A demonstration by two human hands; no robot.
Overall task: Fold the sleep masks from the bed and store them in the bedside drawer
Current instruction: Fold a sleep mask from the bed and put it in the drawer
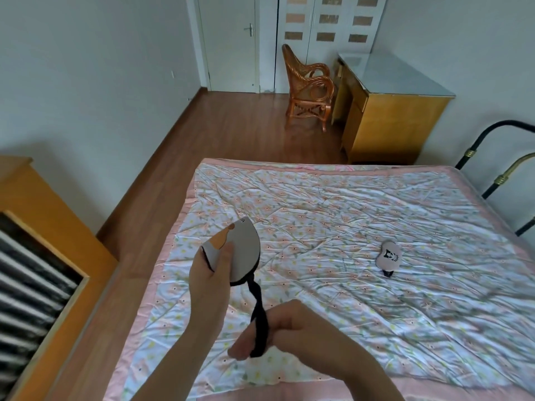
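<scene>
My left hand (209, 280) pinches a white sleep mask (243, 250) with an orange print, folded in half and held above the near left part of the bed (333, 204). Its black elastic strap (257, 316) hangs down to my right hand (266, 328), which is closed around the strap's lower end. A second sleep mask (391, 255), pink with a dark animal print and a black strap, lies flat on the flowered quilt to the right. The open bedside drawer (37, 282) is at the left edge, dark inside.
A wooden bedside cabinet (58, 215) stands to the left of the bed. Beyond the bed are a wicker chair (308, 91), a yellow wooden desk (388, 111) and a white door (231, 44). A black metal bed frame (503, 172) rises at the right.
</scene>
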